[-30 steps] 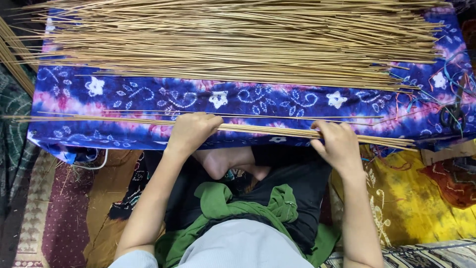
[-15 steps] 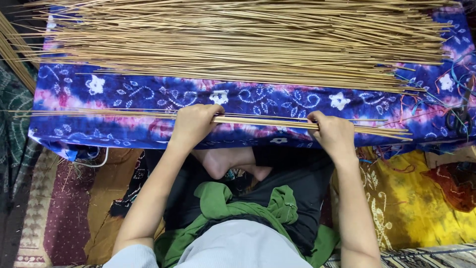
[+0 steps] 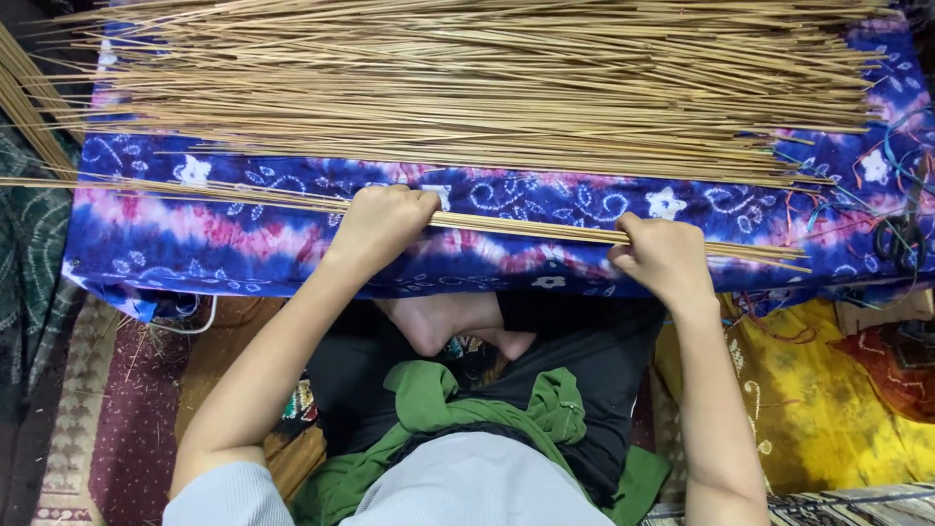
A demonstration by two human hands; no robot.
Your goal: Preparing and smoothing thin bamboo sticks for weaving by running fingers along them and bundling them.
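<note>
In the head view, a thin bundle of long, straw-coloured sticks (image 3: 526, 226) is gripped by the left hand (image 3: 382, 222) and the right hand (image 3: 664, 257), both closed around it. It lies across a blue-and-pink tie-dyed cloth (image 3: 195, 239) on the surface, near a broad heap of like sticks (image 3: 467, 88).
</note>
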